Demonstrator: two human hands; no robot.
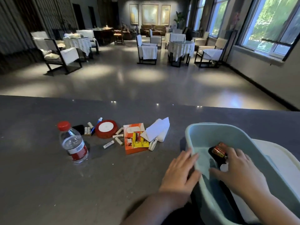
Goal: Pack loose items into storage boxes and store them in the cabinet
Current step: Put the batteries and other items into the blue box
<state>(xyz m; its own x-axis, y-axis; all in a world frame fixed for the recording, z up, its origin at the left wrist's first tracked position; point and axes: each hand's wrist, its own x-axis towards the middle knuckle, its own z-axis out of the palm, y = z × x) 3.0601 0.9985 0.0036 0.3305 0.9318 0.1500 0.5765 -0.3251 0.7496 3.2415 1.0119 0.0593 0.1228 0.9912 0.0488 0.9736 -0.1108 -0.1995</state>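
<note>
Head view shows the right hand [238,166] low inside the pale blue storage box [203,132] at lower right of the frame, fingers spread over a red battery pack [220,149]; whether that grip clamps it or merely touches it, I cannot tell. The left hand [180,172] rests flat against the box's near wall, fingers straight. Best to steady the box and set the pack flat on the bottom. Loose batteries [118,138] wait at centre of the counter [40,184].
</note>
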